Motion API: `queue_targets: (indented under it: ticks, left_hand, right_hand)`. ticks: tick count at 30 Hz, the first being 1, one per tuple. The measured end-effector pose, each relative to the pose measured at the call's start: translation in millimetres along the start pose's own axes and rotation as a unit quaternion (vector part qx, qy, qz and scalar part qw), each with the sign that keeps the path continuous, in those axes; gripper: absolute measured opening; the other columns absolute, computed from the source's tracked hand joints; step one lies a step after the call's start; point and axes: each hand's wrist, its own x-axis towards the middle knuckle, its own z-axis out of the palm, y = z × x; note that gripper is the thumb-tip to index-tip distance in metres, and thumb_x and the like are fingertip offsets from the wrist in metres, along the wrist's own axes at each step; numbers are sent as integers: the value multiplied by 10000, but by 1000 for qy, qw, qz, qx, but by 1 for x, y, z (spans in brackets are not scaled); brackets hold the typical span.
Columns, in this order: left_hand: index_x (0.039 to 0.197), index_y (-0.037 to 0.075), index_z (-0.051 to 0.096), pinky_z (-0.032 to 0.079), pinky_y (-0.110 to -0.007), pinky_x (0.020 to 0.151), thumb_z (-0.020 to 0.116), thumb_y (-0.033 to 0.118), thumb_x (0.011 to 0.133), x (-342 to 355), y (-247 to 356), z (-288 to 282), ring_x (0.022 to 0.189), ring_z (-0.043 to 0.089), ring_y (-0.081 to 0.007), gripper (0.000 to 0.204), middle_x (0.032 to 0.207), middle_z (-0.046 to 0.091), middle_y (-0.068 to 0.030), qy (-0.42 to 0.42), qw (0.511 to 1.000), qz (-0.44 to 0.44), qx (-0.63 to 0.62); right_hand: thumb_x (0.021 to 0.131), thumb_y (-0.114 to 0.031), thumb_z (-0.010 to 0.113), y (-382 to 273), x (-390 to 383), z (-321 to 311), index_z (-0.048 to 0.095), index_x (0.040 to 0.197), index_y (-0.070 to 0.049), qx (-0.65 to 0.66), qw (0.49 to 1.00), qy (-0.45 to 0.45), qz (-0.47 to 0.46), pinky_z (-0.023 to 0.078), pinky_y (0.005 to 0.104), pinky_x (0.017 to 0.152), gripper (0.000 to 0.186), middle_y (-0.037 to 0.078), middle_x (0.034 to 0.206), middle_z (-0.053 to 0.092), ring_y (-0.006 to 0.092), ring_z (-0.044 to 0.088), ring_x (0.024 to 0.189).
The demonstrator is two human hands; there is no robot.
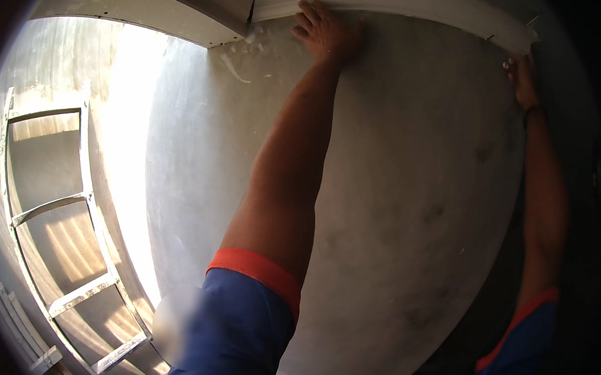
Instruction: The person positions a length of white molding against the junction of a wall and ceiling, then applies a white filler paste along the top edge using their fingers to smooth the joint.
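Note:
My left hand (pixel 324 35) is raised against the plastered wall (pixel 400 170), its fingers spread at the lower edge of a long white strip (pixel 406 5) that runs along the top. Near the strip's right end, my right hand (pixel 522 80) is raised with fingers bent together; small white spots show at its fingertips, too small to tell if they are objects or nails. Both forearms reach up from the lower edge in blue sleeves with red cuffs.
At the left, a pale metal ladder (pixel 84 291) leans on a sunlit wall. Beside its foot lie long white strips (pixel 14 310). A white box-like ledge (pixel 172 15) juts from the top left, and the far right is in deep shadow.

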Motion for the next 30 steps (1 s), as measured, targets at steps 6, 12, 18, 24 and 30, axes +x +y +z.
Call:
queue_targets:
  ticks: [6, 12, 18, 24, 30]
  left_hand:
    - [1511, 29, 107, 288, -560, 1077, 729, 506, 723, 49, -28, -26, 1383, 219, -446, 1111, 1599, 13, -144, -14, 991, -67, -118]
    - [1518, 58, 41, 367, -566, 1030, 753, 475, 702, 60, -33, -32, 1377, 225, -455, 1161, 1601, -69, -121, -32, 994, -85, -57]
    - [1521, 85, 88, 417, -534, 997, 768, 421, 681, 59, -30, -52, 1367, 248, -440, 1132, 1589, 8, -157, -63, 992, -75, -77]
    - [1537, 77, -1, 282, -567, 1129, 735, 365, 814, 64, -25, -55, 1436, 95, -476, 1071, 1590, -184, -131, -125, 986, -90, -71]
    - [1531, 58, -6, 288, -546, 1136, 772, 390, 759, 83, -48, -39, 1417, 127, -505, 1145, 1588, -164, -159, -116, 991, -49, -45]
  right_hand:
    - [907, -226, 592, -24, -8, 7, 318, 1438, -136, -69, 995, 63, 25, 490, 254, 622, 604, 20, 842, 610, 124, 644, 706]
    - [910, -236, 590, -17, -6, 9, 297, 1458, -138, -80, 996, 42, 11, 506, 260, 634, 629, 22, 842, 613, 138, 657, 718]
    - [904, -305, 628, -9, 5, -5, 293, 1466, -134, -45, 999, 9, -10, 514, 266, 659, 676, 19, 902, 618, 137, 657, 780]
    - [901, -308, 637, -3, 0, -8, 268, 1487, -115, -49, 998, 13, -22, 526, 262, 676, 719, 27, 933, 618, 139, 658, 793]
    - [904, -278, 623, -11, -2, 1, 221, 1499, -100, -73, 997, 29, -9, 535, 270, 683, 740, 33, 925, 616, 145, 664, 775]
